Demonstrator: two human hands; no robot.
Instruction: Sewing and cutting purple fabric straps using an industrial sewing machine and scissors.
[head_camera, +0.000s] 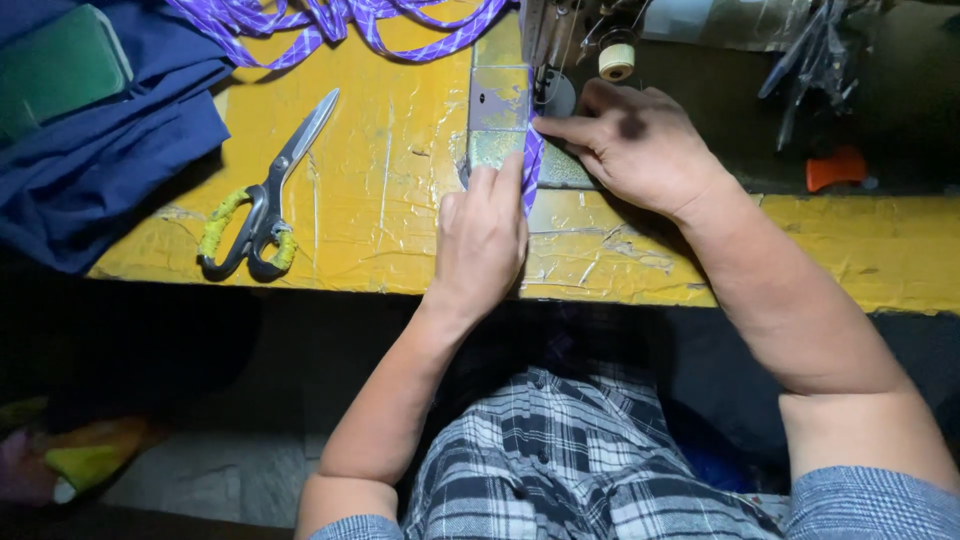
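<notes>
From the head camera, looking down at a yellow worktable (390, 190) covered in wrinkled tape, both hands work a narrow purple strip (532, 165) with thin white lines at the bed of a sewing machine (560, 40). The left hand (482, 240) lies flat, fingers together and pressed down on the strip just at the table's front part, holding it against the surface rather than gripping it. The right hand (630, 145) lies palm down beside the machine's foot, its fingers pointing left and pressing the strip's upper end near the metal plate (497, 100); whether thumb and finger pinch the strip underneath cannot be told. The strip runs between the two hands, from the plate toward the table edge. A heap of the same purple banding (340, 25) lies at the table's far side. Scissors (262, 205) with yellow-wrapped handles lie well left of the hands, blades pointing away. Dark blue cloth (90, 160) lies over the left corner. An orange object (835, 168) sits at the right.
</notes>
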